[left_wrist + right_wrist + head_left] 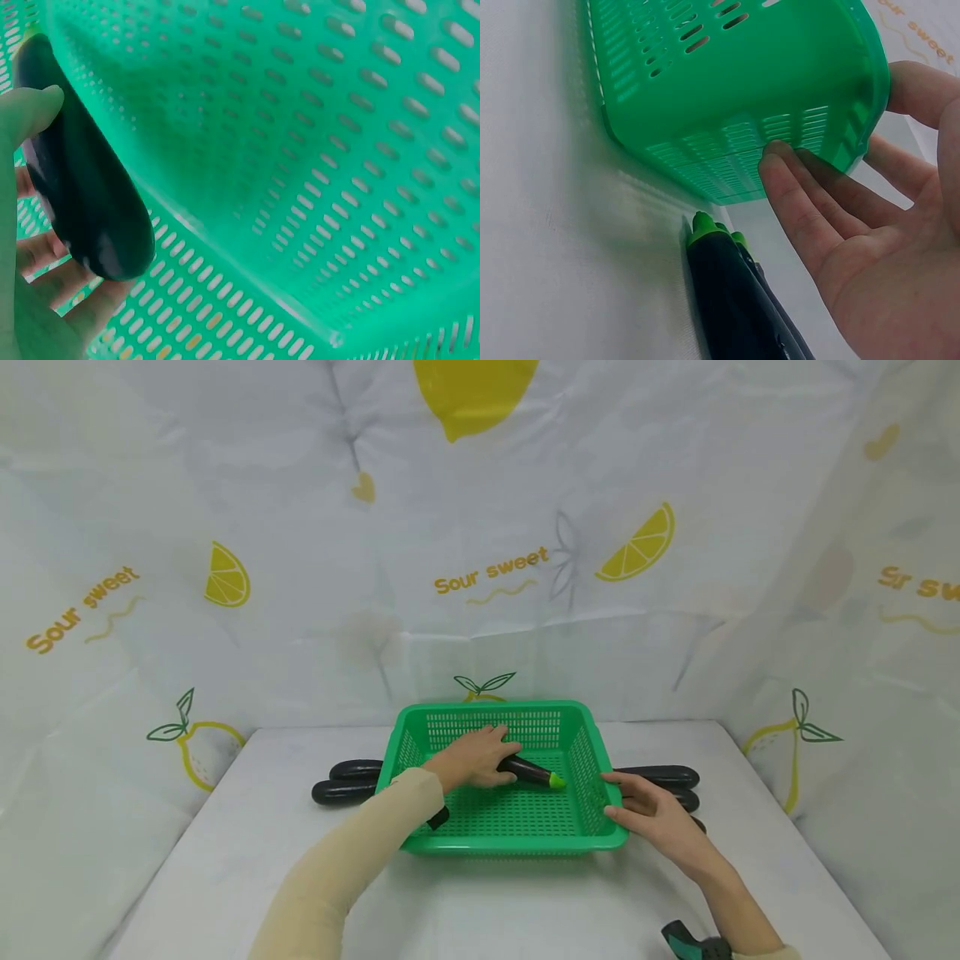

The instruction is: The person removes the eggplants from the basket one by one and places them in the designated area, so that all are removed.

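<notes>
A green perforated plastic basket (510,844) stands on the white table, its long side facing me. Inside it, my left hand (474,760) grips a dark purple eggplant (534,772) with a bright green cap. In the left wrist view the thumb lies across the eggplant (94,180) and the fingers curl beneath it. My right hand (660,824) holds the basket's right side at the rim. In the right wrist view its thumb is over the rim and its fingers touch the outer wall (727,90).
Two eggplants (347,791) lie left of the basket, partly hidden by it. Several more eggplants (663,774) lie to the right, near my right hand. A white curtain (300,568) with lemon prints hangs behind the table and along both sides.
</notes>
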Demonstrator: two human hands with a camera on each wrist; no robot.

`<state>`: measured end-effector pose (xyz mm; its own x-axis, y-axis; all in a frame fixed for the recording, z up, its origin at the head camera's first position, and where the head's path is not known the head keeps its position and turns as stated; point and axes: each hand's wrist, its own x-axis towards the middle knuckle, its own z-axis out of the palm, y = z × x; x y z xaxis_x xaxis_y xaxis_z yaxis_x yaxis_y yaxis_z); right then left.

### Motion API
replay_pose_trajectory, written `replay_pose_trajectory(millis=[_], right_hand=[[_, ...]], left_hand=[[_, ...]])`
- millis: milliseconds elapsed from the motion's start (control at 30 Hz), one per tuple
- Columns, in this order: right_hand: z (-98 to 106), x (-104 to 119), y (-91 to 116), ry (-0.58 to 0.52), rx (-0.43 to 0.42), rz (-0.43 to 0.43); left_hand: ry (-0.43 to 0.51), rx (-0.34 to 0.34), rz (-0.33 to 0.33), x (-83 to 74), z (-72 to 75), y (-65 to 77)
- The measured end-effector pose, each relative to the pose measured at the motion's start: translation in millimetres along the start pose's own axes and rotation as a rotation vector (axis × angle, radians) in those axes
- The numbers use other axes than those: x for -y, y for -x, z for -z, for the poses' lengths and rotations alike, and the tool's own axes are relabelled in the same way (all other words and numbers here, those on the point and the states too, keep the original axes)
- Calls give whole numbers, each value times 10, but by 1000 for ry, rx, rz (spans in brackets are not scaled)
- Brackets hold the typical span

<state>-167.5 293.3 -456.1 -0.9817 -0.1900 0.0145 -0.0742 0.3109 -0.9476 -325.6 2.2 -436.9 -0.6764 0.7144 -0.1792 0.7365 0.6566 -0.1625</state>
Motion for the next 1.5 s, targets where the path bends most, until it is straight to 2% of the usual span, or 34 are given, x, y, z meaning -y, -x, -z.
replay_pose_trajectory(millis=[267,467,933,1400,1500], right_hand=[[-4,-5,-9,2,4,-1],[2,-8,-8,8,0,1],[12,-17,-6,12,3,-2],[3,-22,-16,16,-3,-4],[-1,-19,-13,12,-3,-6]], left_hand=[[-8,-51,16,120,127,139],[-58,-104,15,169,237,254],[-59,-206,20,288,435,646],[-7,-413,2,480,453,1093],[-2,-436,12,524,450,1197]])
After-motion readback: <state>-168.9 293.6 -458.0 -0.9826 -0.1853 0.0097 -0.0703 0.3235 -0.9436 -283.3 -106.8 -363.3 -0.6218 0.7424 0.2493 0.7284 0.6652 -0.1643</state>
